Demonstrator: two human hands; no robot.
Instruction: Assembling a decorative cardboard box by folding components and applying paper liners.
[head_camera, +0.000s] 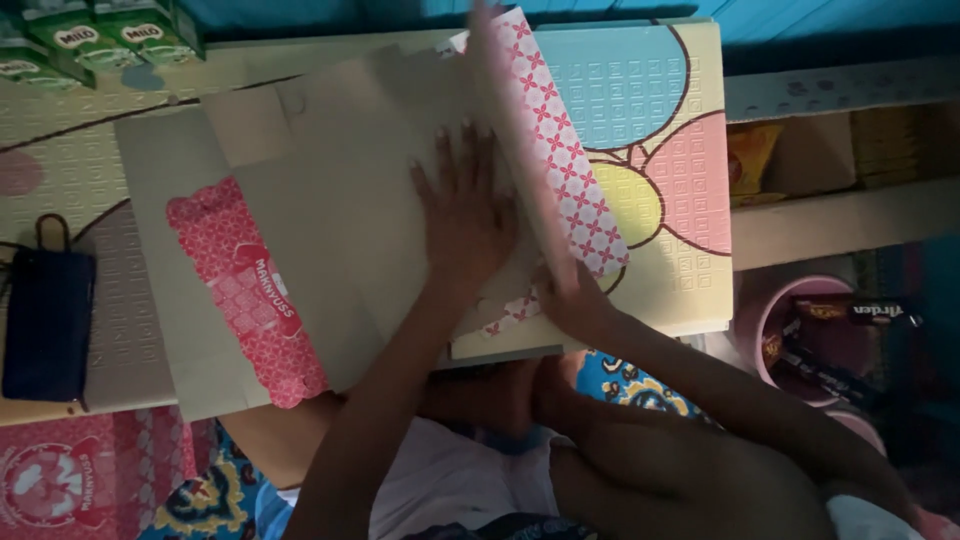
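left hand (465, 225): laid flat, fingers spread, pressed palm-down on the brown inner face of the cardboard box blank (330, 230), near its right part; nothing is gripped
right hand (568, 298): closed around the near end of the raised flap (545, 130); fingers mostly hidden behind the card, so the exact pinch cannot be told
box blank: unfolded, lying flat across the foam mat (660, 110), centre of scene, long side running left to right; brown inside is turned up
flap: red-and-white patterned outer face is shown, lifted along the blank's right edge and tilted, far tip blurred
red scalloped flap (245, 290): folded over onto the brown face at the left, lying flat
mat: pastel, embossed, with blue, pink and yellow rounded shapes; covered by the blank except at right and far left
dark pouch (48, 320): on the mat at far left, well apart from both hands
green drink cartons (95, 35): far left corner, clear of the blank
pink tub (800, 330): right of the mat, lower down, filled with snack wrappers
risk 1: the fold may run off its crease if the flat palm is not held close to the fold line; a skewed flap is the likely result
risk 2: the blank may slide on the smooth mat, since it is pinned at one spot only
risk 3: thin card may be kinked or torn where it is gripped at one end
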